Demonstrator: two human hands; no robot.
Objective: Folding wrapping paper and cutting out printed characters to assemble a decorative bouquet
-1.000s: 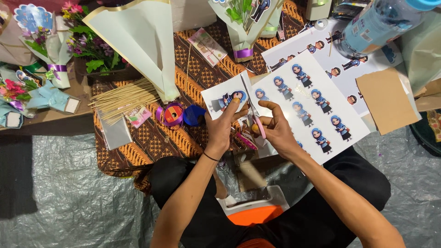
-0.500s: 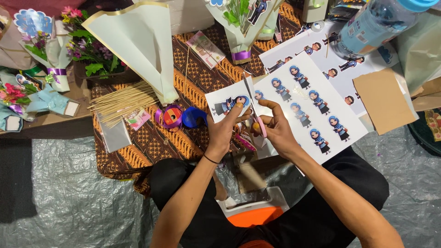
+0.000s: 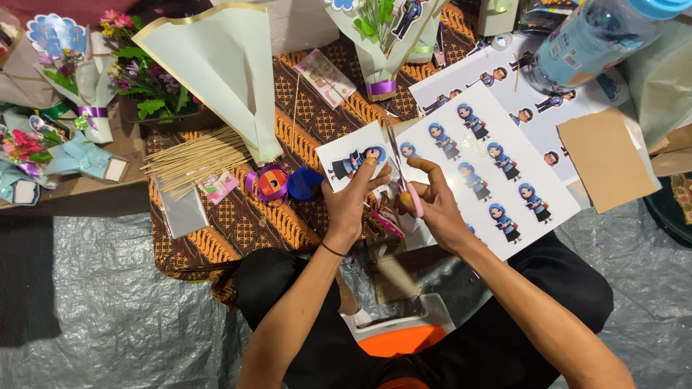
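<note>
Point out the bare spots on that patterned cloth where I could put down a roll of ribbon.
One free patch of patterned cloth lies below the ribbon rolls, left of the left hand. Another sits between the cream paper cone and the small bouquet. Around the right hand, printed sheets crowd everything.

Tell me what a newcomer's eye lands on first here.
At centre, the left hand holds a cut-out paper sheet with a cartoon figure while the right hand works pink-handled scissors along it. Right of them lies a sheet of blue cartoon stickers; upper left, a pale paper cone.
</note>
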